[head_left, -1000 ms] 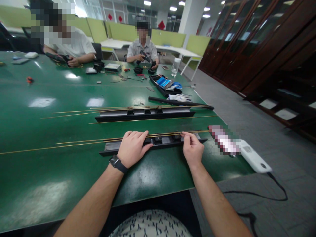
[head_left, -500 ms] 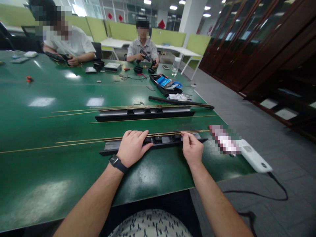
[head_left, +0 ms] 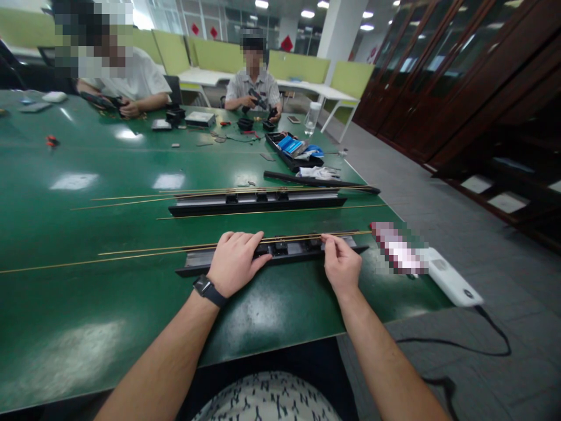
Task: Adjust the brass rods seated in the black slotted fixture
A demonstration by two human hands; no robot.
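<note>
A long black rail (head_left: pixel 291 257) with a grey inner channel lies crosswise on the table in front of me. Small black blocks (head_left: pixel 281 248) sit inside its channel. My left hand (head_left: pixel 236 257), with a watch at the wrist, lies over the rail, fingers across its far edge and thumb toward the near side. Several thin brass-coloured rods (head_left: pixel 158 252) run along the rail, passing under or beside that hand. With thumb and forefinger closed, my right hand (head_left: pixel 342 262) pinches a rod near the rail's right end; the fingertips partly hide it.
Farther back lies a second black rail (head_left: pixel 258 206) with rods on it. Behind it are a dark tube (head_left: pixel 322 182), gloves (head_left: pixel 318 172) and a black tray (head_left: pixel 284 153) with blue items. A white power bank-like device (head_left: pixel 453 279) overhangs the right edge. Two people sit across the table.
My hands, the rail and the rods show no visible movement. The person at the far left has shifted slightly.
</note>
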